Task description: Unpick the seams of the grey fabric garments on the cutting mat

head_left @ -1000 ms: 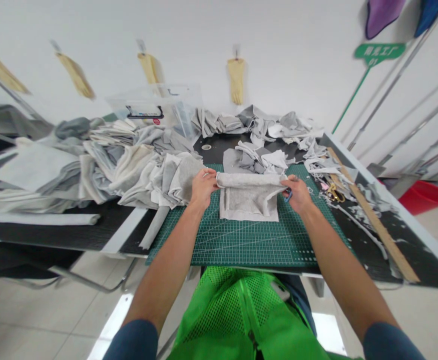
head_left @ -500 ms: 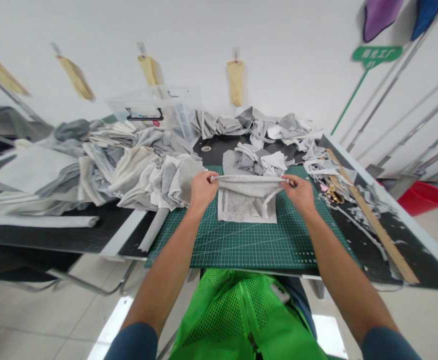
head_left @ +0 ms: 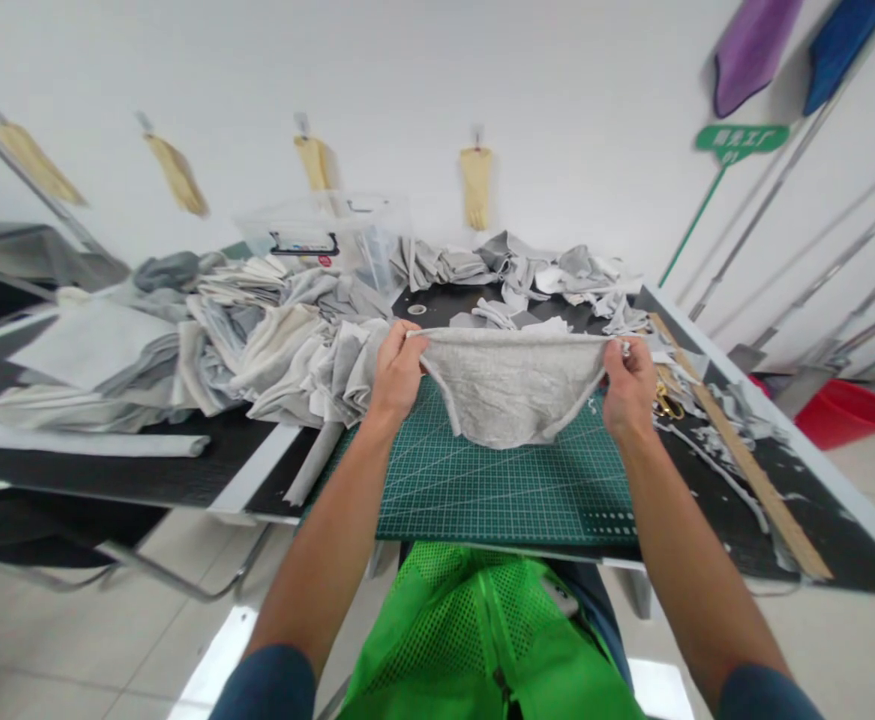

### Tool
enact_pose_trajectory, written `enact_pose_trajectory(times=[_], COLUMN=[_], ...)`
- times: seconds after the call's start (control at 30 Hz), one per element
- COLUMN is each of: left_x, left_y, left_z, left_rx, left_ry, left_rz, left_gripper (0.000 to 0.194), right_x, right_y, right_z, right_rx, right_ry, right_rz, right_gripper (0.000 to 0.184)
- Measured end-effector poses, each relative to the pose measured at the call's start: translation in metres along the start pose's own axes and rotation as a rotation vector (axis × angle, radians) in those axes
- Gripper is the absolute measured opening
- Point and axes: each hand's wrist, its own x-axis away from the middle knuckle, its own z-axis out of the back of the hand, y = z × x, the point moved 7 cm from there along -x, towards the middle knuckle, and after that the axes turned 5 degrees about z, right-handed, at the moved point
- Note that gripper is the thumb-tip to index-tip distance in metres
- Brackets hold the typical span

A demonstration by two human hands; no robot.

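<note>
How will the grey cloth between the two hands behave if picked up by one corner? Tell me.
The grey cloth would probably hang floppy: its lower edge droops between the left hand and right hand. It is likely light, since the fabric looks thin. It may not be slippery, as its surface looks matte.

Grey fabric piece: between left fingers and right fingers
Green gridded mat: below the fingers, on black worktop
Heaped grey fabrics: left of left fingers
Straight wooden strip: right of right fingers
Clear plastic box: beyond left fingers, leftward
</note>
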Motion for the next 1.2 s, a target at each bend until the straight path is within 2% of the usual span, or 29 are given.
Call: enact_pose_trajectory(times=[0.1,0.2,0.27,0.37,0.43,0.5,0.6,0.7,0.8,0.9,1.0,1.13,1.2], left_x=[0.0,-0.001,-0.002,0.005,0.014,0.025,0.039,0.046,0.042,0.039,0.037,0.028,0.019], left_y=[0.007,0.006,-0.006,-0.033,-0.046,-0.05,-0.045,-0.035,-0.031,-0.037,-0.046,-0.054,-0.057], left_z=[0.002,0.004,0.0,-0.017,-0.031,-0.049,-0.075,-0.097,-0.097,-0.092,-0.088,-0.072,-0.061], left_rx=[0.077,0.097,0.124,0.154,0.147,0.169,0.178,0.168,0.122,0.109,0.077,0.095,0.134], left_ry=[-0.03,-0.069,-0.112,-0.197,-0.219,-0.251,-0.28,-0.383,-0.346,-0.318,-0.269,-0.137,-0.089], left_rz=[0.055,0.134,0.231,0.42,0.485,0.498,0.468,0.374,0.22,0.148,0.159,0.235,0.29], left_gripper=[0.016,0.021,0.021,0.019,0.02,0.02,0.025,0.033,0.04,0.041,0.04,0.037,0.037], right_x=[-0.005,-0.011,-0.013,-0.006,0.006,0.019,0.038,0.053,0.059,0.062,0.064,0.063,0.075], right_y=[-0.023,-0.028,-0.016,0.016,0.035,0.042,0.032,0.014,-0.002,-0.003,0.009,0.041,0.055], right_z=[0.005,0.007,0.003,-0.009,-0.022,-0.043,-0.08,-0.115,-0.131,-0.133,-0.131,-0.119,-0.125], right_rx=[0.1,0.179,0.174,0.096,0.051,0.014,0.036,0.017,-0.077,-0.229,-0.3,-0.072,-0.049], right_ry=[0.077,0.059,-0.006,-0.09,-0.12,-0.169,-0.297,-0.479,-0.595,-0.654,-0.645,-0.493,-0.586], right_rz=[0.085,0.082,0.001,-0.219,-0.349,-0.394,-0.358,-0.344,-0.367,-0.51,-0.598,-0.604,-0.684], right_gripper=[0.038,0.039,0.04,0.044,0.047,0.048,0.047,0.046,0.046,0.044,0.049,0.048,0.048])
